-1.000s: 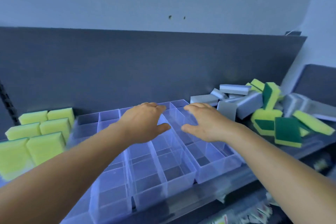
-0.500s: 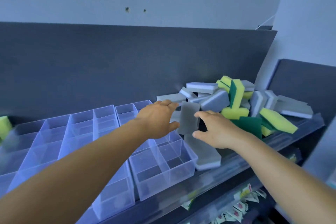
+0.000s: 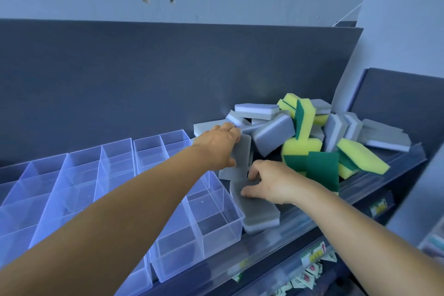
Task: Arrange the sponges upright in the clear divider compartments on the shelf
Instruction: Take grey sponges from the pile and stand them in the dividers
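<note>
A heap of grey-and-white sponges (image 3: 274, 131) and yellow-and-green sponges (image 3: 305, 115) lies on the right part of the shelf. Clear divider compartments (image 3: 216, 221) fill the shelf to the left of the heap, all those in view without sponges. My left hand (image 3: 219, 148) grips an upright grey sponge (image 3: 237, 162) at the heap's left edge. My right hand (image 3: 270, 182) closes its fingers on a flat grey sponge (image 3: 257, 211) lying beside the rightmost compartment.
The dark back panel (image 3: 168, 79) rises behind the shelf. A clear front lip (image 3: 300, 226) runs along the shelf edge. Small packets (image 3: 312, 279) hang on the level below. Another dark shelf unit (image 3: 396, 98) stands to the right.
The view has swung right from the compartments to the sponge heap. Both hands moved right off the dividers; the left closed on an upright grey sponge, the right dropped onto a flat one.
</note>
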`<move>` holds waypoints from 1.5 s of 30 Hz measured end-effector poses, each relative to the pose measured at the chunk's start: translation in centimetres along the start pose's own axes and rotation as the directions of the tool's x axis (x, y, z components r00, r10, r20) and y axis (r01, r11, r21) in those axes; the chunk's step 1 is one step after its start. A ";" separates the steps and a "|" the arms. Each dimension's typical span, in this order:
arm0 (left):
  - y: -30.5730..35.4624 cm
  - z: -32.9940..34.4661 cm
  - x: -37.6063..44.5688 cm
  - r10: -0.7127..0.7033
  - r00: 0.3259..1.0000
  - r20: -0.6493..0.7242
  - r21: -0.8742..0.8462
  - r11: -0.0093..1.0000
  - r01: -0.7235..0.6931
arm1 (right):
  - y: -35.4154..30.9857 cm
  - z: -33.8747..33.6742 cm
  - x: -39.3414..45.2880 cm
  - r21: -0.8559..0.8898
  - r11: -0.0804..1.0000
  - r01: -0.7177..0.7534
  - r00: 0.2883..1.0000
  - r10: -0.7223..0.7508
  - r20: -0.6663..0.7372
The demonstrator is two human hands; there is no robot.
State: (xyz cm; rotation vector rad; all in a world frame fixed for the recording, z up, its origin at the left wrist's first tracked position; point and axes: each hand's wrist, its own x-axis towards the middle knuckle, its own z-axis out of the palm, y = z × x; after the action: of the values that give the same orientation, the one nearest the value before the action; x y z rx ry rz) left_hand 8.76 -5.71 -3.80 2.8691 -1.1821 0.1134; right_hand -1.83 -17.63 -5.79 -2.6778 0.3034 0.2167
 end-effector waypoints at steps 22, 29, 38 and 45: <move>-1.1 -1.3 -2.7 -0.179 0.960 -0.215 -0.429 0.901 0.072 | 1.3 0.0 1.3 0.242 0.966 -0.089 0.995 0.073 0.071; -2.1 -2.0 -4.8 -0.220 0.941 -0.256 -0.440 0.893 0.089 | 1.4 -0.7 0.9 0.198 0.980 -0.017 0.997 0.000 0.083; -2.3 -4.2 -6.6 -0.271 0.877 -0.397 -0.515 0.857 0.032 | 1.2 -3.9 0.6 0.306 0.950 0.068 0.997 -0.052 -0.062; -6.1 -6.2 -10.0 -0.309 0.841 -0.443 -0.385 0.913 0.133 | -4.4 -6.4 0.9 0.360 0.861 0.359 0.912 -0.243 -0.330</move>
State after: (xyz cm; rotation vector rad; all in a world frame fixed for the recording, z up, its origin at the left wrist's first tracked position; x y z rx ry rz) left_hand 5.67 6.01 1.56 2.4272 -0.6781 0.5461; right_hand 0.80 -16.70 1.54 -2.2801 -0.0033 -0.2917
